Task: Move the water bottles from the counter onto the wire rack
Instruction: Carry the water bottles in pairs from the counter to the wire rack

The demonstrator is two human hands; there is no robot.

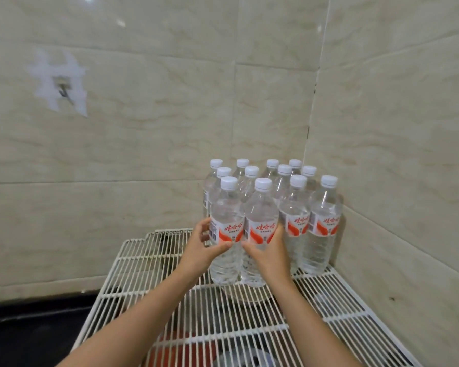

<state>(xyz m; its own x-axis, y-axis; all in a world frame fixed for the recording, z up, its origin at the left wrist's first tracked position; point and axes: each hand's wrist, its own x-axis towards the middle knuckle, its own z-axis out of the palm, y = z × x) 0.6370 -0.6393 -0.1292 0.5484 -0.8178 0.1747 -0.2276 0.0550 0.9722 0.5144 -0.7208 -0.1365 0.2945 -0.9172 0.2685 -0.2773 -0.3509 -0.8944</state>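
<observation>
Several clear water bottles with white caps and red-and-white labels stand upright in rows on a white wire rack (149, 263), packed into the tiled corner. My left hand (200, 247) is wrapped around the front left bottle (227, 207) at its label. My right hand (269, 251) grips the bottle (261, 210) beside it the same way. Both held bottles stand with their bases on the rack wires, touching each other. Two more front-row bottles (323, 221) stand to the right, against the side wall.
Beige tiled walls meet in a corner behind and to the right of the bottles. A hook with white patches (62, 90) is on the left wall. A dark counter (32, 332) lies left of the rack. Items show dimly under the rack.
</observation>
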